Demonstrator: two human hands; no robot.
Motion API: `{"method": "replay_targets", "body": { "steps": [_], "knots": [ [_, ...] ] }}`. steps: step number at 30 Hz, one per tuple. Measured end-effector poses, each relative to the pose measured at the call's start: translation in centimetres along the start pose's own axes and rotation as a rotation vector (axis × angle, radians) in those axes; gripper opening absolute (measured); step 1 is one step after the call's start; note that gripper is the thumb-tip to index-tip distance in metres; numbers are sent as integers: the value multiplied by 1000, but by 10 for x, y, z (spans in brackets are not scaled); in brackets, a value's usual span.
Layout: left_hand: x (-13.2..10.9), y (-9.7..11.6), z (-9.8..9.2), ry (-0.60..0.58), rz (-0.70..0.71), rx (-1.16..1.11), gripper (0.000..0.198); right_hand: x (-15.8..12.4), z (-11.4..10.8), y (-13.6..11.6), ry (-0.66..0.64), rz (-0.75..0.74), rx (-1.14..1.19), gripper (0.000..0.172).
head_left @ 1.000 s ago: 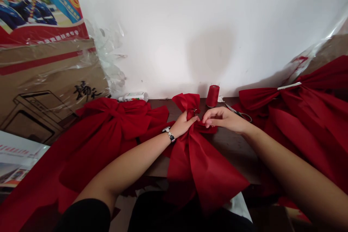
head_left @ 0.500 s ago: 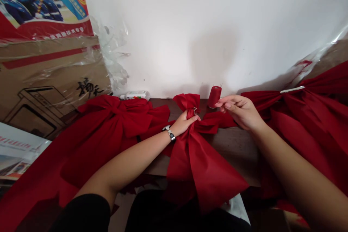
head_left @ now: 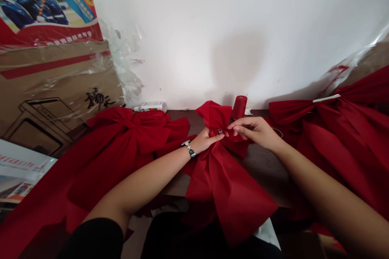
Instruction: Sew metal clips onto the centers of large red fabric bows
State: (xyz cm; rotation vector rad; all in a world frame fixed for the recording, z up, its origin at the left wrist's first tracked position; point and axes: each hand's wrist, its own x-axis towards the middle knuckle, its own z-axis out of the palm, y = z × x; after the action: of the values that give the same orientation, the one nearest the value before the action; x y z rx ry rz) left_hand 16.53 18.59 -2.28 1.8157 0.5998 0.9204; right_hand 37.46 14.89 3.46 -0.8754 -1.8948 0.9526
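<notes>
My left hand [head_left: 206, 139] grips the gathered middle of a red non-woven fabric bow [head_left: 231, 194], which lies on a dark wooden table. A small metal pin or clip [head_left: 220, 131] shows at the bow's knot, between my two hands. My right hand [head_left: 253, 131] pinches the bow's right-hand loop close to that knot, with the fingertips nearly meeting my left hand. A red thread spool [head_left: 239, 107] stands just behind my right fingers. The table-side part of the fabric under my hands is hidden.
A large red bow [head_left: 130, 133] lies to the left, and another [head_left: 328, 125] with a white strip lies to the right. A white tube [head_left: 150, 107] stands against the wall [head_left: 231, 28]. A plastic-wrapped cardboard box [head_left: 54, 81] and poster [head_left: 45, 8] lean at left.
My right hand has moved left from beside the spool to the bow's centre. The bow's right loop, flat before, is now gathered up in its fingers. My left hand stays on the knot.
</notes>
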Motion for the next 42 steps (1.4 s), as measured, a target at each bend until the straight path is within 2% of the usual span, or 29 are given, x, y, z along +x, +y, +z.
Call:
{"method": "replay_targets", "body": {
  "steps": [5, 10, 16, 22, 42],
  "knots": [
    [-2, 2, 2, 59, -22, 59, 34, -1, 4, 3, 14, 44, -16, 35],
    [-3, 2, 2, 95, -47, 138, 32, -1, 7, 5, -56, 63, -3, 34],
    [-2, 0, 2, 129, -26, 221, 33, -1, 13, 8, -67, 56, -63, 35],
    [-2, 2, 4, 123, -20, 254, 32, -2, 12, 9, -106, 14, -143, 31],
    [-2, 0, 5, 123, -8, 276, 33, -1, 8, 9, -105, -49, -203, 28]
  ]
}}
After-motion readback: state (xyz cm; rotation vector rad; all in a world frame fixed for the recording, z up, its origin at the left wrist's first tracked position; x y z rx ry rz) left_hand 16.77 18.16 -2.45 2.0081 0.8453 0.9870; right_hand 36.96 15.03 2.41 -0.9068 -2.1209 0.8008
